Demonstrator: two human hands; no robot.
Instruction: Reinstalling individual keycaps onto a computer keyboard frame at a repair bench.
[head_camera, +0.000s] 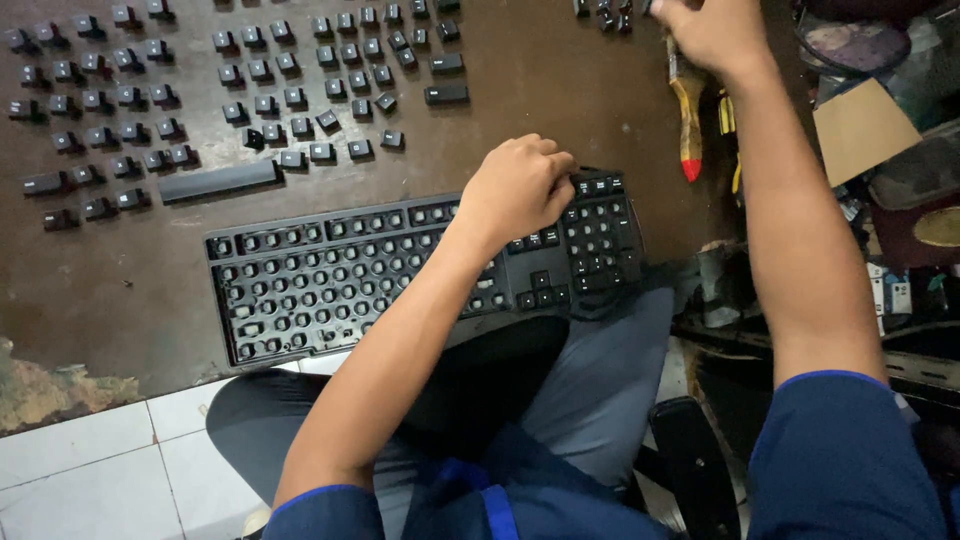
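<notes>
Stripped keyboard (330, 275) across the person's lap, at the centre of the frame.

The left hand (518, 188) rests on its right part, fingers curled together over a few keys still in place. The right hand (712, 32) reaches to the upper right edge, its fingers cut off, so I cannot tell their grip. Loose keycaps (250, 100) lie in rows on the brown table (120, 270) above; a yellow-handled brush (688, 120) sits upper right.
</notes>
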